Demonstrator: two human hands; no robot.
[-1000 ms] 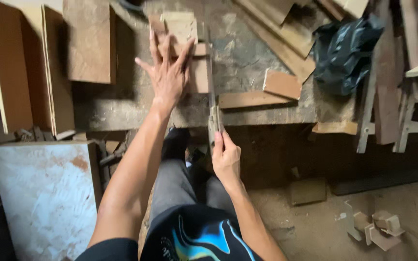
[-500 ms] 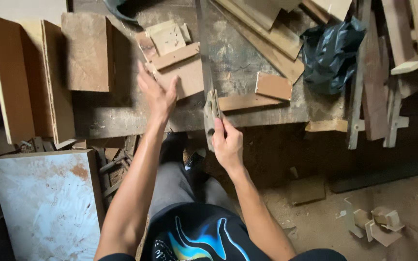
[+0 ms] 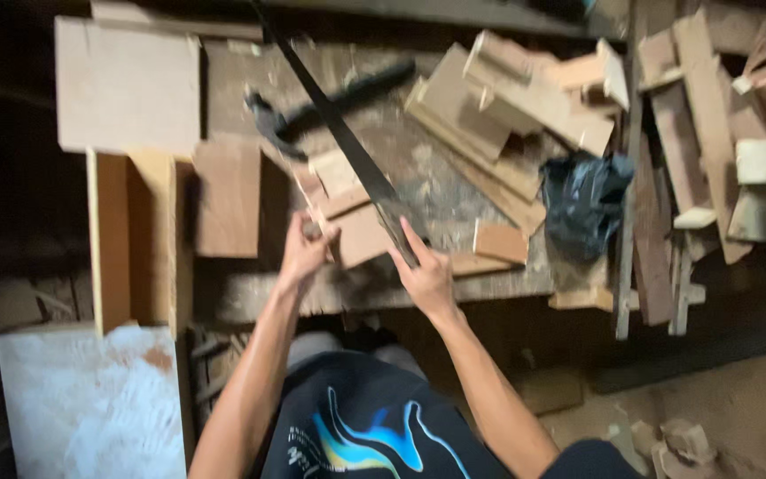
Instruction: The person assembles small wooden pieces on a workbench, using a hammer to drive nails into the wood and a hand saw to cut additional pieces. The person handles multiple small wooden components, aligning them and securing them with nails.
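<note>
The right hand (image 3: 427, 279) is closed around the handle end of a long dark metal hand saw (image 3: 339, 133). Its blade runs up and to the left, away from the person, across the dusty grey wooden worktop (image 3: 418, 168). The blade is narrow, dark and a little blurred, so its teeth are not clear. It seems to be held at a slant so that its edge can meet the wood under it.

The left hand (image 3: 303, 248) has its fingers closed on a small pale flat wooden piece (image 3: 347, 217) at the front edge of the worktop, just beside the blade. I judge that this grip keeps the piece steady against the saw.

Around them lie a heap of light wooden offcuts (image 3: 516, 98) on the right, a crumpled black plastic bag (image 3: 582, 200), a dark clamp-like tool (image 3: 330, 106) behind the blade, and a big square board (image 3: 126, 84) on the left.
</note>
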